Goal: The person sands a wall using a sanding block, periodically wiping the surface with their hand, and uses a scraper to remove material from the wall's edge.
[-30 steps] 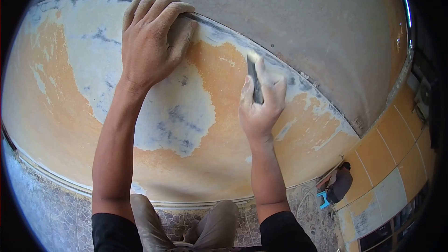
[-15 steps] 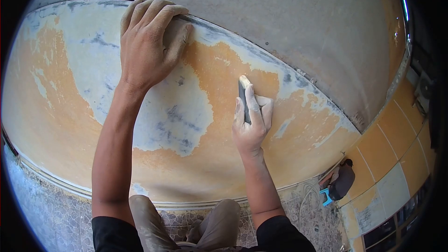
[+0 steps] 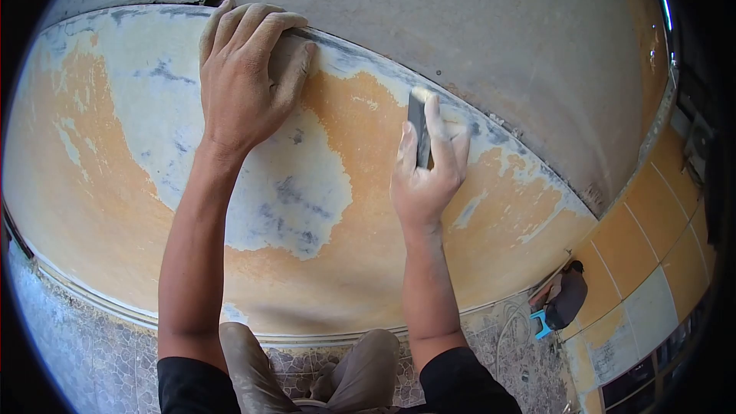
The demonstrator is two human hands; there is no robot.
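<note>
A large panel [image 3: 376, 261] in front of me has orange paint with pale, grey-streaked patches. My left hand [image 3: 247, 80] lies flat on its upper part, fingers reaching over the top edge and thumb spread apart; it holds nothing. In my right hand [image 3: 432, 172] is a dark, flat sanding block [image 3: 417, 123], gripped between thumb and fingers. The block's upper end sits close to the panel's top edge, at the border of orange and white. Pale dust coats the fingers of both hands.
Beyond the panel's edge stretches a broad grey surface [image 3: 521, 38] with a dark gap at upper left. Another person [image 3: 566, 295] sits low on a blue stool [image 3: 541, 325] at right, near an orange-tiled wall [image 3: 652, 215]. Patterned paving [image 3: 299, 364] lies below my knees.
My right hand has moved up and slightly right with the sanding block, toward the panel's top edge. The left hand keeps its place on the panel.
</note>
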